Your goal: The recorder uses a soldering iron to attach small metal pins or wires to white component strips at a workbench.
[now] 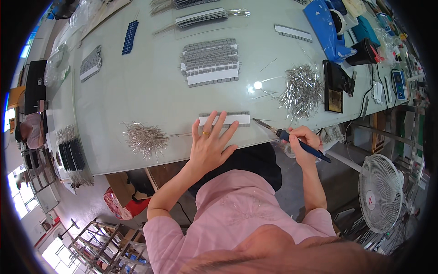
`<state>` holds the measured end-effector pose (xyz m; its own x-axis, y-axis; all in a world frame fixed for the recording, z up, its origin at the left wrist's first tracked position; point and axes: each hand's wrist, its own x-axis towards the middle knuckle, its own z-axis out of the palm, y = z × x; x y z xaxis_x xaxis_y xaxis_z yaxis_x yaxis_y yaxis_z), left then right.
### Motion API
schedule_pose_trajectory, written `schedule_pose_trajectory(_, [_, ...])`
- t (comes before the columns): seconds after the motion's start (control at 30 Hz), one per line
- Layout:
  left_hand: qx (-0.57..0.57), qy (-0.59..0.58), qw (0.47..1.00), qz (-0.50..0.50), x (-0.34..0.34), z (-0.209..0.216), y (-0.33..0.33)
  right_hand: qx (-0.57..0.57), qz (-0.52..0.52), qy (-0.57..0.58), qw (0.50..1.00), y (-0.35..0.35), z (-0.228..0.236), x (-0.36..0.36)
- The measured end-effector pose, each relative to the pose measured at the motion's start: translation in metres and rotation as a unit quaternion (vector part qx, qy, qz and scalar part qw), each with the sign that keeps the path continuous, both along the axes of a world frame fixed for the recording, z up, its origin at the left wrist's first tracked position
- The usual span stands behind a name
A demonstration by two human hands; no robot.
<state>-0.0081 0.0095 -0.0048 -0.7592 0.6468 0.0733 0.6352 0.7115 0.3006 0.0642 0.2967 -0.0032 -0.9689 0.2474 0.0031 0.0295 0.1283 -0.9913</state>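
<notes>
Left hand: the left hand (pixel 207 144) lies flat on the strip, fingers spread apart, pinching nothing.
Right hand: the right hand (pixel 306 139), between 3 and 4 o'clock from the strip, is closed around the iron.
Iron: the iron (pixel 283 135) has a blue handle and a thin metal tip. The tip points to 10 o'clock, just beside the strip's right end; I can't tell if they touch. It looks light and stiff. The handle looks like the place to hold; the metal end may be hot.
Strip: the strip (pixel 244 119) lies on the table (pixel 150 91) near its front edge, under the left fingers. It is long and gray with a white band. It is probably light and thin, might slide on the smooth top, and could bend or crack. Its long edges seem best to hold.
Left wires: the left wires (pixel 146 138) sit in a pile between 8 and 9 o'clock from the strip. They look thin, bendy and pokey.
Right wires: the right wires (pixel 301 91) make a shiny heap between 2 and 3 o'clock.
Stack: the stack (pixel 212 64) of gray strips lies near 12 o'clock.
</notes>
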Motion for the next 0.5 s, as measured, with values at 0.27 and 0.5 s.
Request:
schedule_pose_trajectory(0.27, [-0.002,0.000,1.000,-0.006,0.000,-0.001,0.001,0.147,0.038,0.043,0.987,-0.006,0.027,-0.009])
schedule_pose_trajectory(0.5, [0.001,-0.002,1.000,-0.007,-0.001,-0.002,0.001,0.289,0.075,0.119,0.947,-0.018,0.050,-0.017])
